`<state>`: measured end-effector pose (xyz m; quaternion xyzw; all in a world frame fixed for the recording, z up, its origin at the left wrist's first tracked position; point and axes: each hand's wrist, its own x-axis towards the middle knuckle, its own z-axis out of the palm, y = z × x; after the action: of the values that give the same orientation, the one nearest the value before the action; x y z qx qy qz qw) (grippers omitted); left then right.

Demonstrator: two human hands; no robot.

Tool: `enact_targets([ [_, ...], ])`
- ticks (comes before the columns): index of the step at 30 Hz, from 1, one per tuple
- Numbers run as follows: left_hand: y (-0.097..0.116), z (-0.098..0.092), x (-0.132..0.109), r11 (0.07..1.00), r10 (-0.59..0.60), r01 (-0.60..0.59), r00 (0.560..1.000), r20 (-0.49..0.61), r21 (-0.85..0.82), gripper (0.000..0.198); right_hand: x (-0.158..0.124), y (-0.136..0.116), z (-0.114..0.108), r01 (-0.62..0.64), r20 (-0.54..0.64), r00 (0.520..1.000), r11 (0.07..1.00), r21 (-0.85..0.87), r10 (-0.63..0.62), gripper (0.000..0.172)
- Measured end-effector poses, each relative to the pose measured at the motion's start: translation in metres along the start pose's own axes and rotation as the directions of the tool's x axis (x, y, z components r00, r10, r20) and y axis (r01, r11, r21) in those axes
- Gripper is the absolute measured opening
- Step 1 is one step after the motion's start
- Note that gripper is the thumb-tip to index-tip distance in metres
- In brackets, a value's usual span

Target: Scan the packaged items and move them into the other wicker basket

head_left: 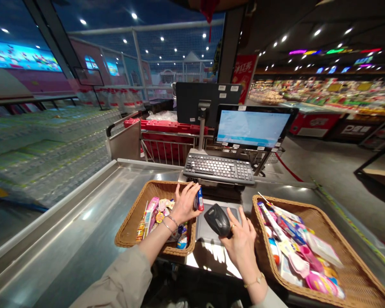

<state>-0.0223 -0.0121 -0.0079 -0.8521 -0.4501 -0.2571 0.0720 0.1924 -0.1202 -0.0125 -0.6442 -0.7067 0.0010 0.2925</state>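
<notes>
My left hand (185, 204) pinches a small blue and red packet (199, 199) over the right edge of the left wicker basket (125, 231). In that basket lie several small colourful packets and a pink item (152, 204). A black handheld barcode scanner (217, 220) is held in my right hand (242, 237), its rounded head tilted toward the packet. Some fingers of the right hand stretch out beyond the scanner, and its handle is mostly hidden. Beneath both hands, a grey plate (202, 231) is set in the counter.
To the right, another wicker basket (356, 231) holds several colourful packaged goods. A keyboard (218, 167) and a lit screen (252, 127) stand behind the hands. The metal counter (93, 214) has a raised left rim. Stacked bottle packs (51, 149) stand beyond it.
</notes>
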Motion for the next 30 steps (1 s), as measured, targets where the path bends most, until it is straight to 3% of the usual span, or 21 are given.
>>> enact_targets([
  [25,0.009,0.003,0.01,0.999,0.024,-0.023,1.0,0.005,-0.037,0.089,-0.004,0.009,0.0,-0.03,-0.053,0.998,1.0,0.005,0.03,0.018],
  [30,0.013,0.004,0.015,0.998,0.051,-0.051,0.999,0.003,-0.029,0.09,-0.005,0.014,-0.003,-0.054,-0.086,0.995,0.998,-0.007,0.053,0.027],
])
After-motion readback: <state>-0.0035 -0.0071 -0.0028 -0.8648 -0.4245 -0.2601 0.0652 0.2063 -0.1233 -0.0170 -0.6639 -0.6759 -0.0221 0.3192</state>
